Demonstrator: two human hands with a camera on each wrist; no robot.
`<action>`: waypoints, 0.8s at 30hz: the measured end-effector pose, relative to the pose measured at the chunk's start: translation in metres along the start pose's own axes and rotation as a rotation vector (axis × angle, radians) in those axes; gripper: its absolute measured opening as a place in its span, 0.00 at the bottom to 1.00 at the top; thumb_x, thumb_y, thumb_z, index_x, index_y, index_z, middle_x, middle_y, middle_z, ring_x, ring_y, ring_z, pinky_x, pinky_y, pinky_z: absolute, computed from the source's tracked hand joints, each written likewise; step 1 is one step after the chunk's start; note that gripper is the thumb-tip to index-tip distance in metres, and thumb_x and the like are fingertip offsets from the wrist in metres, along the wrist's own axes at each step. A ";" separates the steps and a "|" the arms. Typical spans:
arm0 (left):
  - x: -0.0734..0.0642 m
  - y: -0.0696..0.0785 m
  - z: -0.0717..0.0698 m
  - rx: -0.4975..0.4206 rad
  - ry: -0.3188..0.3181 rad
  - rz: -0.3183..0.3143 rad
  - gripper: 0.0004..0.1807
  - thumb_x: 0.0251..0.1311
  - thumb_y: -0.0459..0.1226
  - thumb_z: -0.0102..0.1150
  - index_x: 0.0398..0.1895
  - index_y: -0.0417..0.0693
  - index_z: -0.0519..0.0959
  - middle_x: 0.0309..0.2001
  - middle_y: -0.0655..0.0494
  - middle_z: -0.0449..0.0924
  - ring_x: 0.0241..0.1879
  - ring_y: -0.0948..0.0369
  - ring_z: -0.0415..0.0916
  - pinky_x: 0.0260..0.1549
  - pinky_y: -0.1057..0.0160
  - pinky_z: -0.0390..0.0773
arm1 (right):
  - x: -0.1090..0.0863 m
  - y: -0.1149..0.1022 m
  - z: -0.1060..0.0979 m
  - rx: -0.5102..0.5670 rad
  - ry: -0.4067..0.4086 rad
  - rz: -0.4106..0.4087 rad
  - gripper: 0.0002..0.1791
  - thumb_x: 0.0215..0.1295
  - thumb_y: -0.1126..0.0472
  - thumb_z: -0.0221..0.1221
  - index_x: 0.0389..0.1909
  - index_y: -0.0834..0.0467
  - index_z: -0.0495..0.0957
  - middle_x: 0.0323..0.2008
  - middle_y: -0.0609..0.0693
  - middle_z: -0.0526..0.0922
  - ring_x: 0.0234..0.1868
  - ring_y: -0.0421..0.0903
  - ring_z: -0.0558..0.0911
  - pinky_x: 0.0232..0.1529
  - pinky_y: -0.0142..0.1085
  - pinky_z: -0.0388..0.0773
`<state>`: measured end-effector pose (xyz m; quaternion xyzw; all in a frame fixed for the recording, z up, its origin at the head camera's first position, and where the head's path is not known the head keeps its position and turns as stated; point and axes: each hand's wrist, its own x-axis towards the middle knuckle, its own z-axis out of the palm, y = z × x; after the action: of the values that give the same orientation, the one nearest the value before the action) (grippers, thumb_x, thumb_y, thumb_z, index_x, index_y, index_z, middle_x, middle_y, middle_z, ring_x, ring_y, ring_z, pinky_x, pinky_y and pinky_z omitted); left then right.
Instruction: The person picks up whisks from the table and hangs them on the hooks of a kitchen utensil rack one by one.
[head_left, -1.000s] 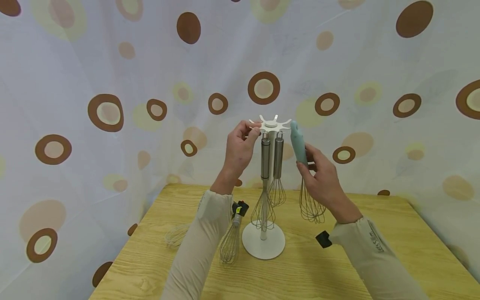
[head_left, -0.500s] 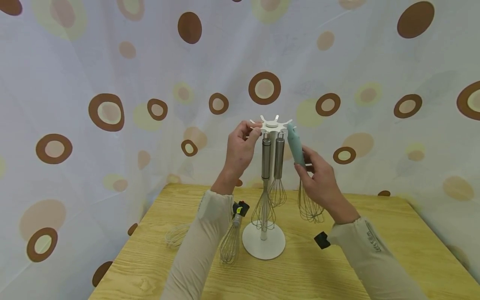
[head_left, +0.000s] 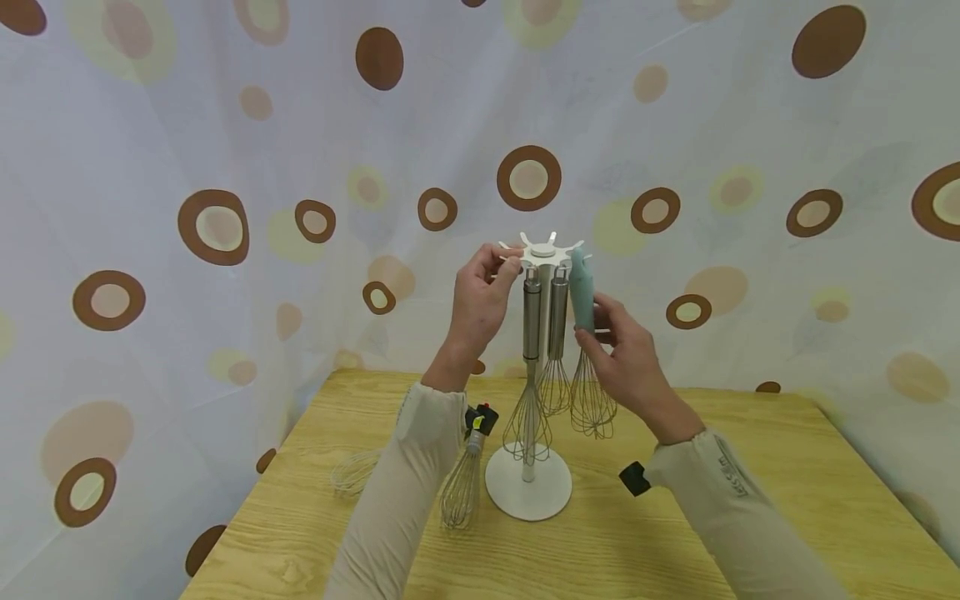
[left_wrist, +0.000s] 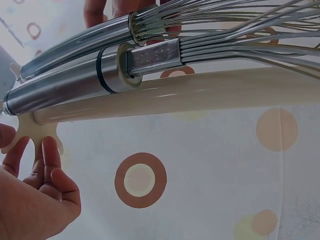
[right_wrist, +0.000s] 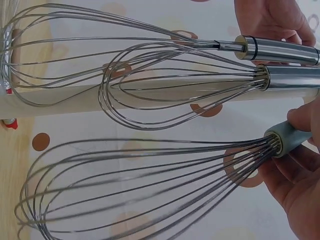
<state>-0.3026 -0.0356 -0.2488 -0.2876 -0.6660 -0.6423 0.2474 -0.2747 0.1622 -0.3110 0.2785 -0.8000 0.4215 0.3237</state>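
A white stand (head_left: pixel 528 498) with a star-shaped hook top and round base stands on the table. My left hand (head_left: pixel 480 296) pinches one of the arms at the left of its top. Two steel-handled whisks hang there: a longer whisk (head_left: pixel 532 321) in front and a shorter whisk (head_left: pixel 557 317) just right of it. My right hand (head_left: pixel 626 354) grips a whisk with a light blue handle (head_left: pixel 582 292), close to where its wires start. The top of that handle is at the right-hand hooks; whether it is hooked I cannot tell.
On the wooden table (head_left: pixel 750 500), a wire whisk (head_left: pixel 460 492) lies left of the stand's base. Farther left, another whisk's wire loops (head_left: pixel 352 473) show, partly hidden by my left sleeve. A patterned curtain (head_left: pixel 300 108) hangs behind.
My right hand has moved left with the light blue whisk, bringing its handle nearer upright and against the right side of the stand's top. My left hand has stayed in place.
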 end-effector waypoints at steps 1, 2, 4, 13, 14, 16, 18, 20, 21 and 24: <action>0.000 0.000 0.000 0.000 0.000 0.000 0.09 0.69 0.35 0.48 0.40 0.37 0.75 0.48 0.47 0.79 0.39 0.52 0.72 0.31 0.67 0.66 | 0.000 0.000 0.000 0.002 -0.004 0.003 0.26 0.65 0.71 0.56 0.64 0.63 0.63 0.45 0.62 0.78 0.45 0.56 0.79 0.44 0.48 0.77; -0.001 0.000 0.000 -0.004 -0.001 0.000 0.09 0.68 0.35 0.49 0.40 0.37 0.75 0.48 0.47 0.79 0.38 0.53 0.72 0.31 0.67 0.66 | -0.001 0.000 0.001 0.003 -0.009 0.005 0.27 0.65 0.71 0.56 0.64 0.63 0.63 0.45 0.62 0.78 0.45 0.56 0.79 0.44 0.48 0.77; -0.001 -0.001 -0.001 -0.011 -0.002 -0.003 0.09 0.68 0.35 0.49 0.40 0.37 0.76 0.46 0.47 0.79 0.38 0.57 0.72 0.32 0.67 0.67 | -0.001 0.000 0.001 0.001 -0.019 0.005 0.27 0.64 0.71 0.57 0.64 0.63 0.63 0.44 0.62 0.78 0.44 0.55 0.79 0.44 0.48 0.77; -0.005 0.001 -0.007 -0.048 -0.022 -0.021 0.12 0.67 0.36 0.53 0.47 0.38 0.79 0.41 0.44 0.79 0.41 0.60 0.75 0.44 0.65 0.73 | -0.002 -0.002 0.000 -0.031 -0.045 -0.001 0.28 0.64 0.71 0.56 0.65 0.63 0.61 0.43 0.61 0.78 0.43 0.53 0.79 0.44 0.47 0.77; -0.006 0.001 -0.008 -0.048 -0.023 -0.027 0.12 0.67 0.36 0.53 0.48 0.38 0.79 0.41 0.45 0.79 0.42 0.60 0.76 0.45 0.65 0.73 | -0.002 -0.003 0.000 -0.031 -0.049 0.003 0.28 0.65 0.71 0.56 0.65 0.63 0.61 0.43 0.60 0.78 0.43 0.53 0.79 0.44 0.47 0.77; -0.007 0.000 -0.010 -0.047 -0.029 -0.036 0.13 0.67 0.36 0.53 0.49 0.38 0.79 0.41 0.45 0.80 0.43 0.59 0.76 0.46 0.64 0.73 | -0.003 -0.003 0.000 -0.031 -0.056 0.010 0.28 0.65 0.70 0.56 0.65 0.63 0.61 0.43 0.60 0.78 0.43 0.53 0.79 0.44 0.46 0.77; -0.009 -0.002 -0.013 -0.039 -0.042 -0.041 0.13 0.68 0.36 0.53 0.49 0.37 0.79 0.41 0.45 0.80 0.44 0.57 0.76 0.46 0.63 0.74 | -0.005 -0.003 -0.001 -0.029 -0.063 0.015 0.28 0.65 0.70 0.56 0.65 0.63 0.61 0.43 0.59 0.77 0.44 0.52 0.79 0.45 0.46 0.77; -0.011 -0.004 -0.016 -0.032 -0.060 -0.051 0.13 0.68 0.37 0.52 0.48 0.37 0.80 0.41 0.45 0.80 0.45 0.53 0.76 0.46 0.62 0.73 | -0.006 -0.003 -0.001 -0.025 -0.066 0.021 0.28 0.65 0.70 0.56 0.66 0.63 0.61 0.44 0.59 0.77 0.44 0.52 0.78 0.45 0.46 0.77; -0.013 -0.006 -0.019 -0.030 -0.073 -0.060 0.13 0.69 0.37 0.51 0.47 0.37 0.79 0.42 0.45 0.80 0.46 0.51 0.75 0.46 0.60 0.73 | -0.007 -0.002 -0.001 -0.028 -0.066 0.024 0.28 0.65 0.70 0.56 0.66 0.64 0.61 0.44 0.59 0.77 0.44 0.52 0.78 0.45 0.46 0.77; -0.019 -0.010 -0.027 0.002 -0.116 -0.102 0.13 0.69 0.37 0.50 0.48 0.39 0.79 0.43 0.47 0.79 0.48 0.50 0.74 0.48 0.58 0.72 | -0.009 -0.001 -0.005 -0.030 -0.055 0.032 0.28 0.66 0.70 0.55 0.66 0.65 0.60 0.46 0.60 0.77 0.46 0.53 0.78 0.46 0.47 0.76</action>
<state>-0.2971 -0.0634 -0.2683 -0.2895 -0.6936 -0.6358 0.1756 -0.2669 0.1673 -0.3148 0.2724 -0.8193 0.4065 0.2989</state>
